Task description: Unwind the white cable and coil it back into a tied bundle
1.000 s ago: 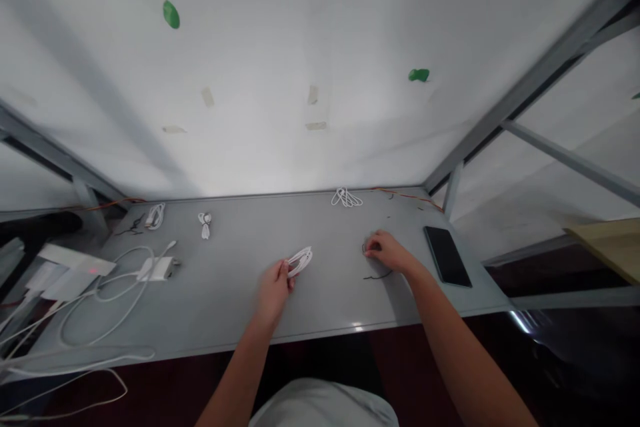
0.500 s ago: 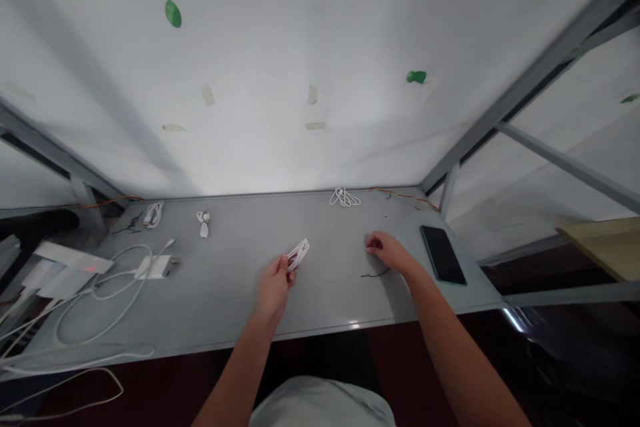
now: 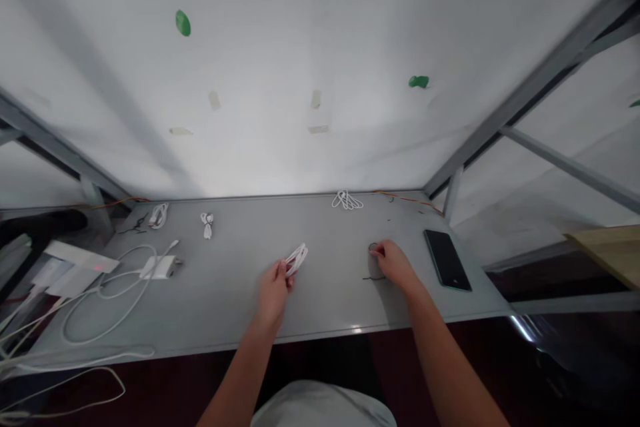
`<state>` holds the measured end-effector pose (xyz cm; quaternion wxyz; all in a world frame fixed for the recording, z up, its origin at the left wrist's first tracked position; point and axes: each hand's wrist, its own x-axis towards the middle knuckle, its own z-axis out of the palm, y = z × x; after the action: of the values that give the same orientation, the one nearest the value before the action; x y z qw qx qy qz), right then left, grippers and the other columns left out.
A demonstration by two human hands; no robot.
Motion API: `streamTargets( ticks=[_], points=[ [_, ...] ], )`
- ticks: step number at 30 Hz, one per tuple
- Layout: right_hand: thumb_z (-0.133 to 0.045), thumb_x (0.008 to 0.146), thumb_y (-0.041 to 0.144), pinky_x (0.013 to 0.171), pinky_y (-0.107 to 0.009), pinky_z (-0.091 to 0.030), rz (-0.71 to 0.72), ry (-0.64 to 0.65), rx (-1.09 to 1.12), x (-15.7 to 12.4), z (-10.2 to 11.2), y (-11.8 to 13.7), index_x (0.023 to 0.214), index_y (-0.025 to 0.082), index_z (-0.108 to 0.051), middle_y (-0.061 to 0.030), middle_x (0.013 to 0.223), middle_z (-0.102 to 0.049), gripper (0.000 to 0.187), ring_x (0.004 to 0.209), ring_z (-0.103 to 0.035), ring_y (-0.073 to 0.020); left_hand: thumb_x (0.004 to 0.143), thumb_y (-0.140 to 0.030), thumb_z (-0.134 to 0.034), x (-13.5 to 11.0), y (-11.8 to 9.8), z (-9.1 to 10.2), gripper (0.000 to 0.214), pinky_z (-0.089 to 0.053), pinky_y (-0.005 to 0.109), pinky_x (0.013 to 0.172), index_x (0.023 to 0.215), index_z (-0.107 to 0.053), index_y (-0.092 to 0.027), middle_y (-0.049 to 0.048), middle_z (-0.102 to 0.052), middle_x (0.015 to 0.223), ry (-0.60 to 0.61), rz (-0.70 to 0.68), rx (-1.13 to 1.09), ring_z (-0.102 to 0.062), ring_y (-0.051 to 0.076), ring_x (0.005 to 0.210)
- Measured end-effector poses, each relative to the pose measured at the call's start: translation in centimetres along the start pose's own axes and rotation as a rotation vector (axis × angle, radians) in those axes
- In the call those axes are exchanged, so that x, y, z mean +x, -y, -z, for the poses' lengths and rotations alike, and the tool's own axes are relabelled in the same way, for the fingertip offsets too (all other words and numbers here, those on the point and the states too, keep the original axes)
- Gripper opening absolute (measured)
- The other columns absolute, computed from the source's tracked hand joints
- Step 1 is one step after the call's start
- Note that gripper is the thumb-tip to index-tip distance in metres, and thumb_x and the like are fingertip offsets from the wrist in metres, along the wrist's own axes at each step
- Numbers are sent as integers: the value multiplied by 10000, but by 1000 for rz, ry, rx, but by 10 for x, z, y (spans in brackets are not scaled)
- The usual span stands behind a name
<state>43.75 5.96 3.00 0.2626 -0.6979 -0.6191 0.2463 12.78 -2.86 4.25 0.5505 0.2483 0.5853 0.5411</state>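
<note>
My left hand (image 3: 275, 283) is closed around one end of a coiled white cable (image 3: 297, 259), held just above the grey tabletop (image 3: 320, 307). To the right, my right hand (image 3: 391, 259) pinches a thin dark twist tie (image 3: 373, 247), whose small loop pokes out past the fingertips. Another dark twist tie (image 3: 371, 278) lies on the table below that hand, partly hidden by it. Farther back, near the wall, lies a loose white cable coil (image 3: 347, 200). A black phone (image 3: 447, 259) rests to the right of my right hand.
At the left stand a white power strip (image 3: 80, 265) with plugged-in cables and a white charger (image 3: 161, 267). Two bundled white cables, one a tied bundle (image 3: 207, 225), sit at the back left. Metal frame bars (image 3: 550, 80) flank the table; a white wall (image 3: 260, 67) closes the back.
The dark loop now shows at my right fingertips, which sit slightly farther right in the picture. My left hand keeps the coiled cable. The whole view has shifted a little.
</note>
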Motion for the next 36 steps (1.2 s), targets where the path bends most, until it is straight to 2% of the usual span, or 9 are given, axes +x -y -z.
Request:
streamTargets(
  ticks=[5,8,11,14,18,24,27,32,36],
  points=[
    [-627,803,289,697,-314,-492,165,125,323,-30,-34,61,816,223,-662,-19,747,-662,76,696,-611,-191,755,-597,-801,-15,-10,-12,504,-289,217,537,955,-755,-137,20,-622,772,200,83,-119,-409,72,573],
    [-598,834,261,700,-309,-513,291,124,498,-49,-53,101,836,215,-728,-40,852,-670,138,724,-628,-180,763,-590,-807,-24,-15,-17,497,-273,210,532,959,-747,-137,1,-591,735,292,115,-165,-395,63,560],
    [-598,842,228,735,-321,-533,303,70,578,-62,-66,122,785,215,-725,-51,849,-686,140,777,-651,-199,748,-578,-828,-28,-17,-17,484,-285,206,541,919,-728,-136,-9,-574,723,309,142,-200,-389,57,561],
    [-629,837,228,761,-352,-560,224,50,634,-72,-78,126,873,219,-687,-51,860,-729,69,787,-686,-217,730,-559,-841,-27,-17,-14,457,-304,207,554,859,-706,-142,-15,-565,726,307,145,-228,-380,59,573],
    [-659,828,189,791,-373,-583,178,61,612,-84,-90,123,1018,234,-594,-37,884,-762,206,797,-733,-222,721,-575,-833,-20,-13,-10,464,-322,213,557,874,-712,-153,-17,-565,730,262,141,-190,-374,69,581],
    [-574,931,173,798,-351,-572,456,-66,351,-100,-99,120,979,243,-646,-58,920,-755,111,839,-723,-213,712,-630,-808,-12,-5,-6,496,-344,226,562,795,-675,-160,-21,-536,697,234,94,-83,-405,91,596],
    [-548,964,181,808,-350,-557,513,-150,277,-104,-101,119,967,235,-692,-70,909,-746,154,859,-700,-219,727,-644,-778,-10,-1,-5,493,-330,232,556,781,-664,-168,-23,-524,693,206,77,-28,-406,97,594],
    [-593,928,201,771,-349,-539,322,-113,362,-104,-99,123,885,222,-752,-64,856,-737,166,787,-678,-213,760,-609,-758,-11,-2,-5,448,-302,237,552,798,-663,-173,-21,-530,719,208,69,-37,-385,90,579],
    [-688,856,300,738,-353,-535,103,-13,605,-101,-97,128,819,227,-780,-58,818,-742,123,741,-669,-211,803,-626,-720,-13,-6,-5,461,-281,237,544,874,-695,-171,-14,-541,725,213,7,-10,-379,94,575]
  ],
)
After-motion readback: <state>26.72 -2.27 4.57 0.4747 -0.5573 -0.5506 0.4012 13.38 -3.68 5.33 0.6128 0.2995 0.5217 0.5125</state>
